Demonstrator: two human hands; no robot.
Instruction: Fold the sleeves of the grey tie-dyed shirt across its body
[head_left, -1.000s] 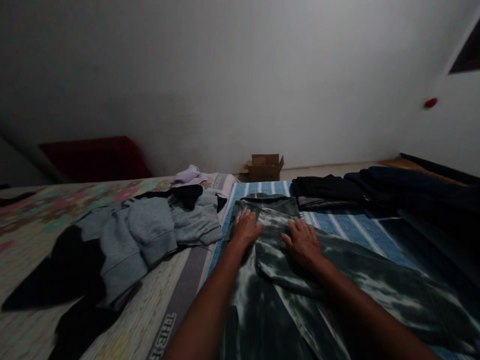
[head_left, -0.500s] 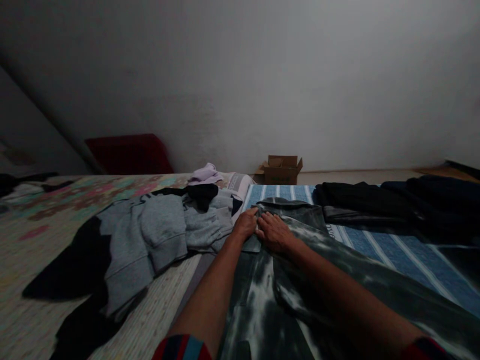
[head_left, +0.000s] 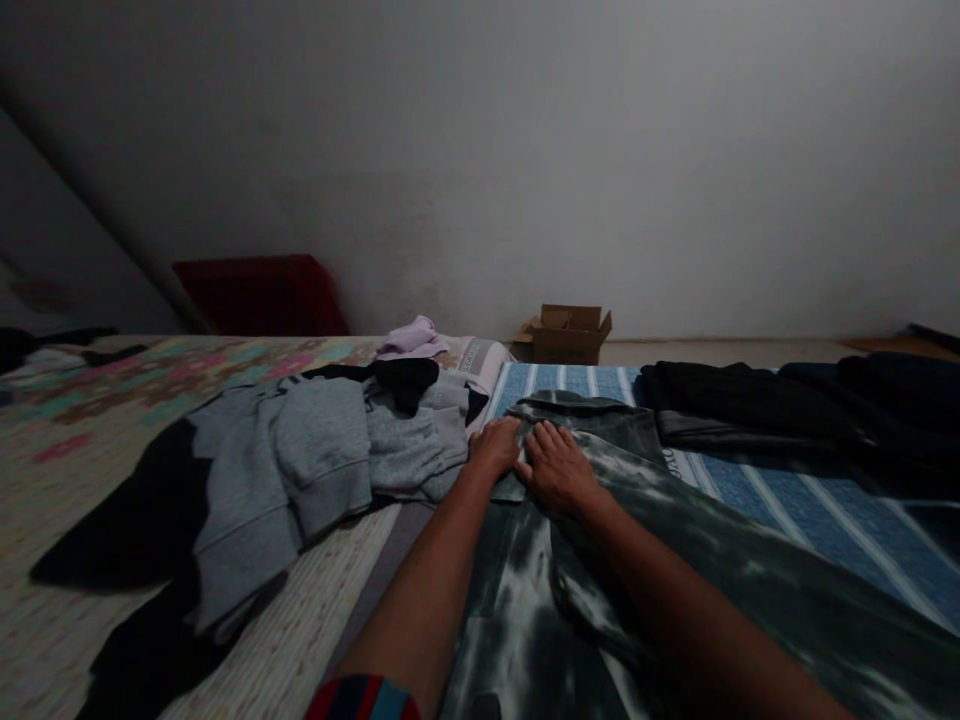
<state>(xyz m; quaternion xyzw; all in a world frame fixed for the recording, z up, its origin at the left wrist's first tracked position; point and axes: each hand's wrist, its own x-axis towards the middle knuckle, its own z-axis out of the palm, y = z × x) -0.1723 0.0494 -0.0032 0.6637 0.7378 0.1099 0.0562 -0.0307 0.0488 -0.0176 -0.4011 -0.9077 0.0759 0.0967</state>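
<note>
Dark green tie-dye trousers [head_left: 517, 590] with pale streaks lie spread on the bed, their waistband at the far end and the legs running towards me. My left hand [head_left: 495, 447] is closed on the fabric at the left side, just below the waistband; its fingertips are partly hidden. Flat on the cloth beside it rests my right hand [head_left: 559, 465], fingers stretched out and holding nothing. To the left of my left hand, a heap with a grey sweatshirt [head_left: 322, 440] and black clothing [head_left: 135, 510] comes close to the trousers.
Folded dark clothes [head_left: 735, 405] are stacked on the blue striped sheet [head_left: 780, 500] at right. A lilac cloth [head_left: 414, 338] lies at the bed's far edge. Beyond stand an open cardboard box [head_left: 568, 335] and a dark red object [head_left: 262, 295] by the wall.
My right hand has shifted slightly right and its fingers lie flatter. My left hand stays at the trousers' upper left side, its fingers more tucked in. The view has shifted a little.
</note>
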